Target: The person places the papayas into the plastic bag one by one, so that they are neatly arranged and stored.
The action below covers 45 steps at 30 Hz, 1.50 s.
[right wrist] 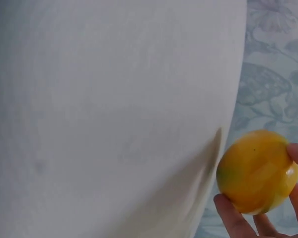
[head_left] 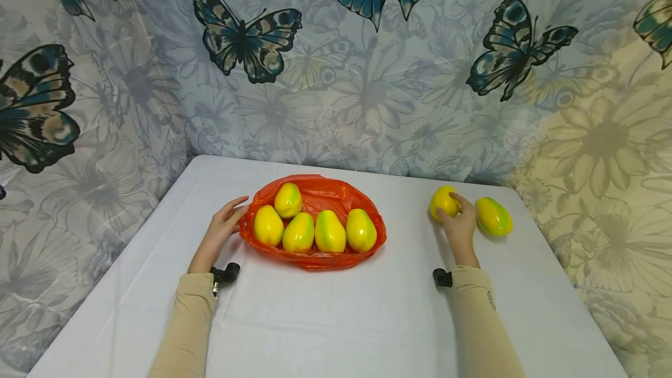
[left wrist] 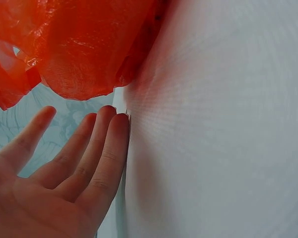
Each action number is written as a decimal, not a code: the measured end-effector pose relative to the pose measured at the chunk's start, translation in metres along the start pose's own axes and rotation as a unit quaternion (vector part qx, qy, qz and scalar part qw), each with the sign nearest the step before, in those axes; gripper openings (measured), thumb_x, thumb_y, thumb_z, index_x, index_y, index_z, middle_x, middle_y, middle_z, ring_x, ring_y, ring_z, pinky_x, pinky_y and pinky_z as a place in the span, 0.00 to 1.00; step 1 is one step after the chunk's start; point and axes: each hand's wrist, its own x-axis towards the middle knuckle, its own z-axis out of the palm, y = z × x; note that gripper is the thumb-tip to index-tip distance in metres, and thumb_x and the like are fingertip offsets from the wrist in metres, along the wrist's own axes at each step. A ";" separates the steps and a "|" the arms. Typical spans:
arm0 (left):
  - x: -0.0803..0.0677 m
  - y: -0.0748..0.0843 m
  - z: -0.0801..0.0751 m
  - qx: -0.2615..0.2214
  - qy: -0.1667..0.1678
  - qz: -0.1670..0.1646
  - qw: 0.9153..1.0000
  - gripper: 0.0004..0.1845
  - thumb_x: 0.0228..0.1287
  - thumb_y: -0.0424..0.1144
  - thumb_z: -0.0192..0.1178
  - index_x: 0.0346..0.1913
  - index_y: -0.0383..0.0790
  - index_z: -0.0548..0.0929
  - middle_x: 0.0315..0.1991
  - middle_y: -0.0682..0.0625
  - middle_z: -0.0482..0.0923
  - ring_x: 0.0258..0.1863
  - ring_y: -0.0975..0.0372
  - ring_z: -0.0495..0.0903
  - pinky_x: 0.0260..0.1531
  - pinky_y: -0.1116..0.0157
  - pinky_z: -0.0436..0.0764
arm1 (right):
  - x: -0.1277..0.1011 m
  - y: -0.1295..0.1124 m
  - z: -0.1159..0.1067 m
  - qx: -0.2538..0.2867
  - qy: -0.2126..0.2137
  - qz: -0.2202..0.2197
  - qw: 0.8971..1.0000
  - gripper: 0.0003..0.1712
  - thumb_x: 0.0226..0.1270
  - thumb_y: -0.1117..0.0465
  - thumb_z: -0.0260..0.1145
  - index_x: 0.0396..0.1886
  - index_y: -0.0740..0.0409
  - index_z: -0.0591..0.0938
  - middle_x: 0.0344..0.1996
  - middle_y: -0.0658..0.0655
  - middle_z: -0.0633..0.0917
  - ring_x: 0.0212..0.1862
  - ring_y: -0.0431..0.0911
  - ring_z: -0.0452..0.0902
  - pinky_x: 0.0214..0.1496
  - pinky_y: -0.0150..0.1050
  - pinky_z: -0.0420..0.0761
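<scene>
Several glossy yellow-green mangoes sit in an opened red plastic bag (head_left: 310, 260), one mango (head_left: 288, 200) behind a row of others. My left hand (head_left: 227, 220) is at the bag's left edge. In the left wrist view its fingers (left wrist: 109, 153) are extended and spread a little, close to the red plastic, with nothing in them. My right hand (head_left: 459, 223) grips a yellow mango (head_left: 442, 202) at the right of the table, thumb and fingers around it in the right wrist view. Another mango (head_left: 494, 216) lies on the table just right of that hand.
A white cloth covers the table (head_left: 325, 319). Behind it hangs a butterfly-patterned backdrop (head_left: 367, 104), which also runs along the left side. Each wrist carries a small black camera, such as the left one (head_left: 227, 273).
</scene>
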 end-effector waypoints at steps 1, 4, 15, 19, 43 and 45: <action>-0.002 0.003 0.000 -0.003 -0.001 -0.001 1.000 0.31 0.74 0.53 0.50 0.74 0.45 0.62 0.70 0.35 0.66 0.52 0.65 0.76 0.42 0.77 0.78 | -0.001 -0.002 0.001 0.003 -0.001 0.002 1.000 0.31 0.61 0.72 0.65 0.66 0.67 0.71 0.69 0.71 0.64 0.71 0.64 0.58 0.73 0.58 0.60; -0.007 0.013 0.001 -0.009 -0.003 -0.006 1.000 0.29 0.75 0.49 0.50 0.74 0.42 0.62 0.69 0.34 0.67 0.51 0.64 0.76 0.41 0.77 0.78 | -0.005 -0.007 0.005 0.010 -0.005 0.008 1.000 0.31 0.61 0.71 0.65 0.66 0.65 0.71 0.69 0.71 0.64 0.68 0.65 0.60 0.70 0.59 0.64; 0.004 -0.007 -0.001 0.007 0.003 0.010 1.000 0.32 0.73 0.57 0.49 0.74 0.47 0.62 0.70 0.36 0.67 0.51 0.68 0.77 0.43 0.77 0.78 | -0.012 -0.032 0.022 0.027 -0.043 -0.004 0.999 0.31 0.64 0.66 0.66 0.68 0.59 0.71 0.71 0.66 0.62 0.68 0.63 0.61 0.68 0.57 0.68; 0.007 -0.010 -0.001 0.009 0.005 0.012 1.000 0.33 0.71 0.60 0.50 0.74 0.49 0.63 0.69 0.38 0.68 0.50 0.70 0.75 0.42 0.77 0.79 | -0.015 -0.042 0.028 0.034 -0.055 -0.004 0.998 0.32 0.65 0.65 0.67 0.68 0.58 0.71 0.72 0.64 0.63 0.68 0.62 0.61 0.67 0.57 0.69; -0.007 0.012 0.001 -0.005 -0.002 -0.008 1.000 0.29 0.76 0.48 0.48 0.74 0.43 0.61 0.70 0.35 0.65 0.48 0.68 0.76 0.41 0.78 0.77 | -0.039 -0.092 0.065 0.070 -0.105 -0.029 0.992 0.31 0.64 0.62 0.68 0.67 0.53 0.73 0.71 0.60 0.65 0.68 0.59 0.62 0.64 0.57 0.72; -0.009 0.016 0.001 -0.007 -0.004 -0.010 1.000 0.28 0.76 0.46 0.48 0.74 0.42 0.61 0.70 0.34 0.65 0.46 0.68 0.77 0.41 0.78 0.77 | -0.042 -0.096 0.069 0.071 -0.113 -0.031 0.991 0.30 0.64 0.62 0.68 0.66 0.53 0.73 0.71 0.60 0.65 0.68 0.60 0.62 0.64 0.57 0.73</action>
